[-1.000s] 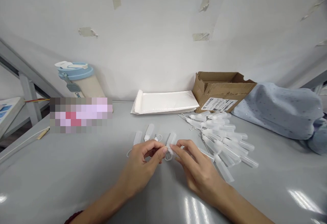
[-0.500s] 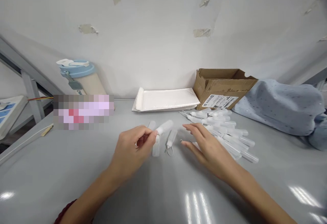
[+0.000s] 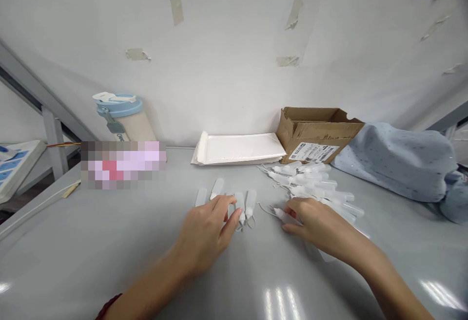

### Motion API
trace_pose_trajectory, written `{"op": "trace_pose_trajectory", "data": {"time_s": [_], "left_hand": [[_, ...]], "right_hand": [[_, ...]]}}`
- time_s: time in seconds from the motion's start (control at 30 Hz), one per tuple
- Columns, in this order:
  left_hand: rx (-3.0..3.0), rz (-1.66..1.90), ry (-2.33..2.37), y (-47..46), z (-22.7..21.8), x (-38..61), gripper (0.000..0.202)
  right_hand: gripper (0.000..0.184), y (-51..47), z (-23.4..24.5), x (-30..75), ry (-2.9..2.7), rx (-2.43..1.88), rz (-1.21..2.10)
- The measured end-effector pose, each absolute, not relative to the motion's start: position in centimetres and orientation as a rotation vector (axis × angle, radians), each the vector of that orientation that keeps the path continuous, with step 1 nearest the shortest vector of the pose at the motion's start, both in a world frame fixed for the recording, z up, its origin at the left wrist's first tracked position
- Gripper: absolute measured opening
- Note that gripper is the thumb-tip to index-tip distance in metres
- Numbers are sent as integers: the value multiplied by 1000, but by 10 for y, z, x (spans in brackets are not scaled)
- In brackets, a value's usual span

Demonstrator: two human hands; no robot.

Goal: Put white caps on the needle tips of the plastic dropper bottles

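Observation:
Several small translucent squeeze bottles with white caps and thin cords lie on the grey table between my hands. My left hand (image 3: 204, 227) hovers over this row with thumb and forefinger apart, close to one bottle (image 3: 240, 205); another bottle (image 3: 250, 202) lies just right of it. Part of the row is hidden behind the left fingers. My right hand (image 3: 318, 220) pinches a squeeze bottle (image 3: 284, 216) at the near side of a fanned pile of similar bottles (image 3: 321, 183). Its capped, corded end points left, and the fingers cover its middle.
A stack of white padded envelopes (image 3: 241, 148) lies at the wall, beside an open cardboard box (image 3: 321, 135). Light blue cloth (image 3: 395, 161) is bunched at the right. A blue-lidded tumbler (image 3: 124, 115) stands back left, behind a blurred patch.
My left hand has let go of a bottle, which lies in the row, and its fingers have parted. My right hand has closed on a bottle from the pile. The view has shifted slightly.

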State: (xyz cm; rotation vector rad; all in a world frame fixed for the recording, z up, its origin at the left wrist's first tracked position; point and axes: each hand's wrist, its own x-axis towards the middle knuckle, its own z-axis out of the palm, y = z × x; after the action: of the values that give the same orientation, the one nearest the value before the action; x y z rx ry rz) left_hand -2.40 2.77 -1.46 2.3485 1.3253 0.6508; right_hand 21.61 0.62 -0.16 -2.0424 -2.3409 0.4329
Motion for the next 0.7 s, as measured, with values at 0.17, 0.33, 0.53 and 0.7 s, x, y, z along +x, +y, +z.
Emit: {"op": "trace_pose_trajectory", "data": {"time_s": [0.17,0.33,0.53,0.7], "left_hand": [[2237,526,1298,24,-14,-20,27],[1957,548,1282,25,-6,-18,35],[1925,706,1255,28,-3,-22,29],[1953,733,1208,27,-2,-22,29]], "right_hand": [[8,3,9,201,-2255,-1875,405],[8,-4,7,192,-2222,-1673,416],[10,-7,-1,189,-2255,-1550,402],[7,-8,0,184,-2211,-1433,427]]}}
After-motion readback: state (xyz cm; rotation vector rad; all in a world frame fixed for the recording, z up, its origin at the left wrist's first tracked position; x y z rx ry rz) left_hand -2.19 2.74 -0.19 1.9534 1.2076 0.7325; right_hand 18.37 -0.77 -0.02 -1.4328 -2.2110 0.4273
